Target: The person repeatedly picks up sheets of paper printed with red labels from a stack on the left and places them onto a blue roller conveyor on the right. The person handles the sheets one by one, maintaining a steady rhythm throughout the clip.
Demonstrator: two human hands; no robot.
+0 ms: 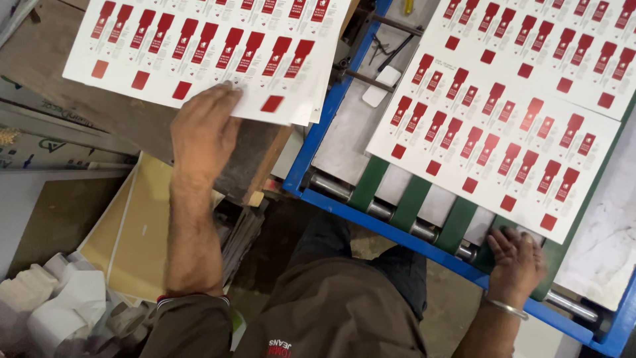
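Observation:
My left hand point(202, 129) lies flat on the near edge of a stack of white printed sheets point(199, 46) covered with rows of red labels, on a wooden board at upper left. My right hand point(515, 262) rests with curled fingers on a green belt at the front of a blue-framed machine point(397, 229), touching the near corner of another red-label sheet point(493, 139) that lies on the belts. A metal bangle sits on that wrist.
Green belts point(412, 199) run over metal rollers point(331, 185) inside the blue frame. A further printed sheet point(563, 40) lies behind on the machine. Yellow boards point(136, 232) and crumpled white paper point(59, 298) lie on the floor at lower left.

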